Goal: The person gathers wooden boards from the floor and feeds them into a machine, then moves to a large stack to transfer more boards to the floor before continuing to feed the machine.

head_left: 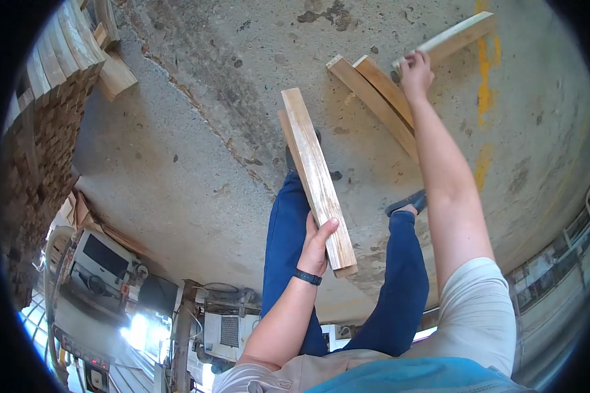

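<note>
Planks (316, 173) | two together, gripped in left hand (318, 245) | right hand (417, 73) curled at end of another plank (459, 38)

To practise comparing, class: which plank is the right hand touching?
The upper-right plank, beside the yellow floor markings: only it has the right hand on its end.

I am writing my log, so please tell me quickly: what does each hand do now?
Left hand: closed around two wooden planks.
Right hand: fingers curled at the end of another wooden plank; whether it grips cannot be told.
</note>
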Demonstrator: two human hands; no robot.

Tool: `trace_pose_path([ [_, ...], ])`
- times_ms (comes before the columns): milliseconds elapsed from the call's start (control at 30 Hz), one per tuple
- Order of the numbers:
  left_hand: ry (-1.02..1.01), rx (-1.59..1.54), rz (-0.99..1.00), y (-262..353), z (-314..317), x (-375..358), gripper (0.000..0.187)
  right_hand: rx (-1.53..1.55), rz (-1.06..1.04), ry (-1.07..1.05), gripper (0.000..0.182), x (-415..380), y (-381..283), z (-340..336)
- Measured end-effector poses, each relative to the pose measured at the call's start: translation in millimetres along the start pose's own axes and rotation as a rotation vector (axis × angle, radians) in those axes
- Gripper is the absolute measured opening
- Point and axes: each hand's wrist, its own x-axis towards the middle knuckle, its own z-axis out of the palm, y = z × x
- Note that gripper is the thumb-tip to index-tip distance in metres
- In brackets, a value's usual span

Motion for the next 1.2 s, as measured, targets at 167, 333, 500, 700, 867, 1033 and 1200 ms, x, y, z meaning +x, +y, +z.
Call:
trace_pose_path([
  [167, 0.064, 0.099, 0.046, -4, 2, 1, 0.094, 0.011, -0.064, 0.120, 0.067, -82, 50, -51],
  [333, 0.041, 0.083, 0.042, -12, 2, 6, 0.090, 0.159, 0.242, 0.200, 0.087, -112, 93, -87],
  [500, 0.054, 0.128, 0.085, -20, 7, 9, 0.090, 0.280, 0.423, -0.160, 0.071, -98, 175, -47],
  [700, 0.008, 0.256, 0.134, -28, 20, 8, 0.098, 1.124, 0.472, -0.329, 0.064, -181, 76, -138],
  [867, -0.047, 0.287, 0.209, -47, 23, 11, 0.101, 1.133, 0.511, -0.563, 0.079, -275, 26, -195],
  [1033, -0.042, 0.236, 0.287, -46, 29, 10, 0.086, 0.504, 0.096, -0.584, 0.075, -285, 56, -168],
  [1200, -0.034, 0.184, 0.195, -49, 19, 10, 0.093, 0.089, -0.241, -0.419, 0.080, -234, 131, -108],
])
